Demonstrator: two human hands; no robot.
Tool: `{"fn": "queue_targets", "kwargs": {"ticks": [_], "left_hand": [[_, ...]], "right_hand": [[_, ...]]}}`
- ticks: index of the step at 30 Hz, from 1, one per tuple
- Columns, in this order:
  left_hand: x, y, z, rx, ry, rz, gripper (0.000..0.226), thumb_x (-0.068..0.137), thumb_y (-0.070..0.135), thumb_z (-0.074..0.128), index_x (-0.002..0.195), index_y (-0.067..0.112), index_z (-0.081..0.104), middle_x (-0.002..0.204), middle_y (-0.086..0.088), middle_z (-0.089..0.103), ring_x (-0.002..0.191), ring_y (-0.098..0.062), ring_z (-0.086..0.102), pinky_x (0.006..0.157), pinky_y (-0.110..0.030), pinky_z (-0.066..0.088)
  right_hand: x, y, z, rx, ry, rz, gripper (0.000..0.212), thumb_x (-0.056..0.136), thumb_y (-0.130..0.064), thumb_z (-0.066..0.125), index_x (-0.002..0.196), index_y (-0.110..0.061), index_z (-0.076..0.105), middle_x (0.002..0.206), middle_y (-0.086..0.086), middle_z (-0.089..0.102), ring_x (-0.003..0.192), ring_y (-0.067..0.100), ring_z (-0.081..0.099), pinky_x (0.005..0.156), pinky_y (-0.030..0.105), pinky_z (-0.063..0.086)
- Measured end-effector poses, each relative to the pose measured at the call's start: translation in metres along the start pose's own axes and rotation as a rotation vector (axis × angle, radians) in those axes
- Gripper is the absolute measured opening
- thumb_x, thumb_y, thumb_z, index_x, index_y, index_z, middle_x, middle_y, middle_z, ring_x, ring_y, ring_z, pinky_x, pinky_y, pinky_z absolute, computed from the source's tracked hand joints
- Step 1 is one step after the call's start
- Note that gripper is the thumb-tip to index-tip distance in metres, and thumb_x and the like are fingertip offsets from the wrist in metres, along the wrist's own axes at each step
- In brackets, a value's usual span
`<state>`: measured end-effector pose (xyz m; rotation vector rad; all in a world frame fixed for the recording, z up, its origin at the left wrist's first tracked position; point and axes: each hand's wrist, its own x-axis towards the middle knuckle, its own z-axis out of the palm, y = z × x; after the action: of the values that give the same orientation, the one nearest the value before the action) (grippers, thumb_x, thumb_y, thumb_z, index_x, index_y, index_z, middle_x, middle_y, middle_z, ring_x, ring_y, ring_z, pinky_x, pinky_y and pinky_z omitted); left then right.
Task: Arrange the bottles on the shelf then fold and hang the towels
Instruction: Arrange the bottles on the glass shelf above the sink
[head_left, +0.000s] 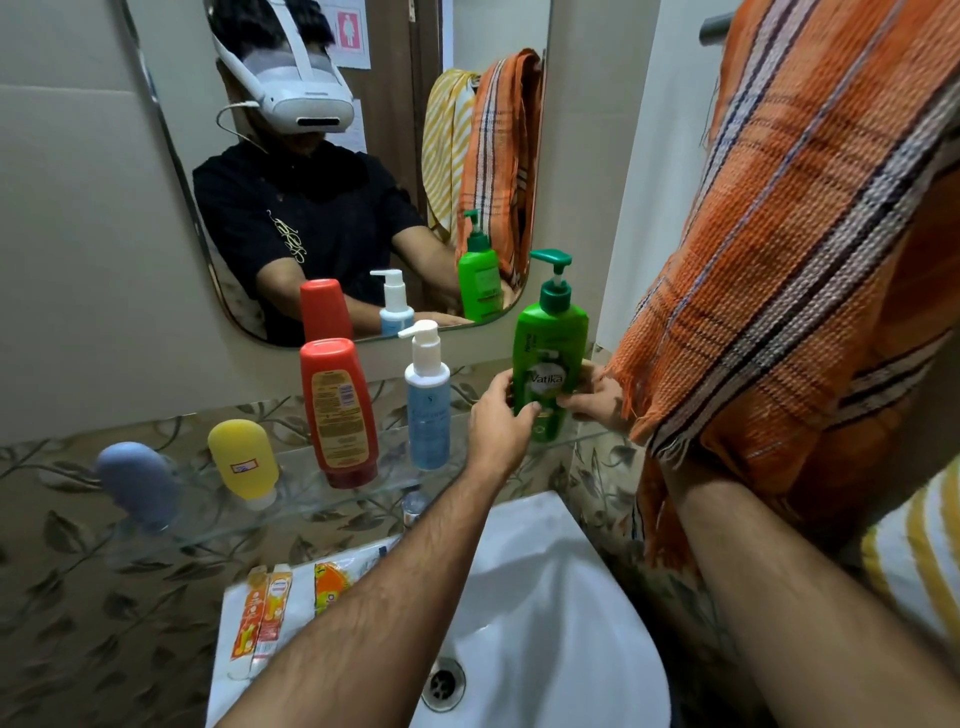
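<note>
Fingers (524, 410) of the left hand (498, 415) curled around the lower left side of the green pump bottle (550, 358), while the right hand (597, 397) closed on its right side, so both hands gripped it upright at the right end of the glass shelf (291, 499); whether its base touched the glass I could not tell. Just left of it on the shelf stood a pale blue pump bottle (428, 410), then a red bottle (340, 410) on its cap, a yellow bottle (244, 460) and a grey-blue bottle (137, 483) at the far left. An orange striped towel (789, 249) hung at the right, draped over the right forearm, with a yellow striped towel (919, 566) nearer, at the right edge. Below the shelf lay a white sink (545, 613), with tubes (262, 613) on its left rim. Behind the shelf, a mirror (171, 156) reflected the bottles.
</note>
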<state>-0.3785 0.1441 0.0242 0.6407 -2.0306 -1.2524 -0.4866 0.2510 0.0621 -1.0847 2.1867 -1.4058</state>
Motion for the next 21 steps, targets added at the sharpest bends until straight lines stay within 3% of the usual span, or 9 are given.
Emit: {"fn": "queue_targets", "kwargs": {"ticks": [2,5,7,14,17,21], "left_hand": [[0.0,-0.001,-0.001,0.023,0.015,0.012,0.048,0.087,0.017,0.071,0.132,0.02,0.054,0.123,0.002,0.066,0.112,-0.011,0.059,0.097,-0.032,0.048],[-0.002,-0.003,-0.002,0.034,0.033,0.018,0.045,0.087,0.016,0.07,0.13,0.019,0.057,0.122,0.002,0.067,0.106,-0.005,0.057,0.094,-0.028,0.046],[-0.003,-0.004,-0.002,0.032,0.046,0.019,0.044,0.087,0.015,0.07,0.128,0.018,0.058,0.121,0.002,0.067,0.102,-0.002,0.055,0.093,-0.026,0.047],[-0.008,-0.009,-0.004,0.023,0.067,0.006,0.042,0.089,0.014,0.069,0.129,0.018,0.057,0.12,0.002,0.068,0.102,-0.002,0.056,0.086,-0.019,0.046],[-0.01,-0.009,-0.002,0.021,0.076,-0.007,0.043,0.09,0.014,0.067,0.131,0.018,0.056,0.122,0.001,0.067,0.106,-0.006,0.058,0.09,-0.024,0.048],[-0.01,-0.008,0.0,0.021,0.087,-0.024,0.044,0.09,0.014,0.067,0.133,0.018,0.055,0.123,0.001,0.067,0.112,-0.012,0.06,0.094,-0.029,0.05]], "right_hand": [[-0.002,0.0,0.003,-0.012,0.007,0.048,0.049,0.093,0.006,0.057,0.14,0.001,0.041,0.133,0.03,0.055,0.098,0.025,0.058,0.065,0.024,0.049],[-0.003,-0.001,0.007,0.002,0.045,0.123,0.052,0.096,0.002,0.055,0.145,0.003,0.034,0.142,0.026,0.048,0.127,0.039,0.05,0.094,0.04,0.049],[-0.003,-0.002,0.011,0.008,0.056,0.134,0.051,0.097,0.004,0.052,0.144,0.007,0.033,0.144,0.028,0.045,0.133,0.042,0.044,0.107,0.049,0.041],[-0.002,-0.001,0.014,-0.03,0.023,0.149,0.054,0.096,0.001,0.056,0.144,0.009,0.033,0.148,0.025,0.043,0.138,0.039,0.041,0.115,0.048,0.032],[-0.001,0.0,0.011,-0.14,-0.02,0.129,0.055,0.098,-0.014,0.057,0.147,0.001,0.035,0.148,0.018,0.045,0.138,0.034,0.042,0.116,0.047,0.032],[-0.001,0.0,0.01,-0.16,-0.002,0.098,0.049,0.097,-0.012,0.058,0.142,-0.001,0.041,0.142,0.016,0.052,0.132,0.031,0.048,0.115,0.041,0.034]]}}
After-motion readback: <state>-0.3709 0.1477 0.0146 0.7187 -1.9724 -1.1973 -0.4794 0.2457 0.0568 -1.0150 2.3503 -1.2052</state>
